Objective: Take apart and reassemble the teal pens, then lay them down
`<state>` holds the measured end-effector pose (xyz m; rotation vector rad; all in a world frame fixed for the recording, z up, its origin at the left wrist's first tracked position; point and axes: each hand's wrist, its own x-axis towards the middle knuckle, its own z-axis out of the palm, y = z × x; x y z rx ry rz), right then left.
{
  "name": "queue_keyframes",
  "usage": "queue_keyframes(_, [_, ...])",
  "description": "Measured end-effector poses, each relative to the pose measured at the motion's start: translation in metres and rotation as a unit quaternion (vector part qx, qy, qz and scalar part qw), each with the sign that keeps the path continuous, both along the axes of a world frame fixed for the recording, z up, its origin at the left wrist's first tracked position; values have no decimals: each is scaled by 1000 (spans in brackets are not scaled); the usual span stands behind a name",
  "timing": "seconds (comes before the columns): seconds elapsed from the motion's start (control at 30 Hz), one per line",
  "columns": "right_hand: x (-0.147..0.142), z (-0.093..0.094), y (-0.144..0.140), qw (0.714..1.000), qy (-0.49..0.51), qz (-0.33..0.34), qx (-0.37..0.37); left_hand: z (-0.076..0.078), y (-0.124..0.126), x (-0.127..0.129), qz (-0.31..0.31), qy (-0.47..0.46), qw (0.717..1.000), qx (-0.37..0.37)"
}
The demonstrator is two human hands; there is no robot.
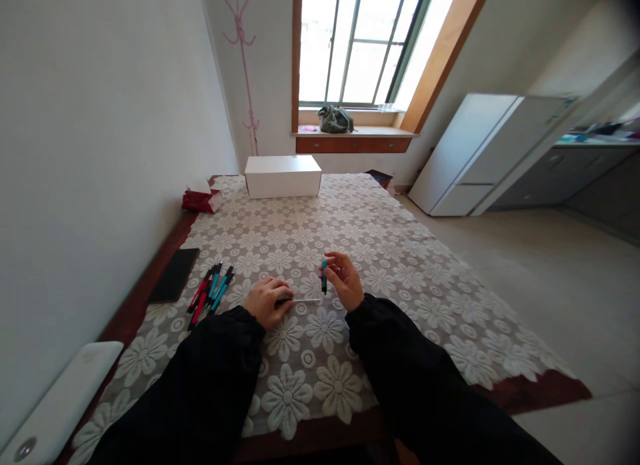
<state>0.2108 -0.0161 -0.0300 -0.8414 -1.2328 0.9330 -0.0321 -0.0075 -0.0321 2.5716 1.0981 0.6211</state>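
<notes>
My left hand (270,302) rests low over the lace tablecloth, its fingers closed on a black pen part (283,300). A thin whitish refill (306,300) sticks out of that part to the right. In my right hand (343,278), between thumb and fingers, is a teal and black pen barrel (325,276), held nearly upright with the black end down. The two pieces are apart. Left of my left hand lies a loose pile of pens (212,288), some teal and black, some red and black.
A black flat notebook-like object (175,276) lies by the left edge of the table. Further back are a red tissue pack (201,200) and a white box (283,178). The flowered tablecloth (325,326) covers the table. A white device (65,402) stands at the near left.
</notes>
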Motion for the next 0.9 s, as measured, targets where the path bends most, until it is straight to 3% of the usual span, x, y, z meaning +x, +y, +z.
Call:
queue_keyframes(0.17, [6, 0, 0, 999, -24, -26, -10, -4, 4, -1, 5, -13, 1000, 10])
queue_keyframes(0.4, [17, -7, 9, 996, 20, 9, -85, -4, 5, -3, 36, -18, 999, -3])
queue_keyframes(0.53, [20, -7, 9, 993, -115, -20, -17, -4, 6, -5, 55, -36, 998, -6])
queue_keyframes(0.6, [19, -8, 8, 995, -101, -11, 2, -4, 6, -5, 61, -45, 997, -8])
queue_keyframes(0.7, [16, -11, 7, 999, -24, 16, -33, -3, 6, -5, 63, -63, 996, -9])
queue_keyframes(0.77, [15, -11, 7, 999, -33, 14, -36, -3, 5, -5, 64, -80, 995, -8])
queue_keyframes(0.9, [16, -4, 4, 979, -195, -25, 61, -1, 4, -5, 68, -119, 991, -1])
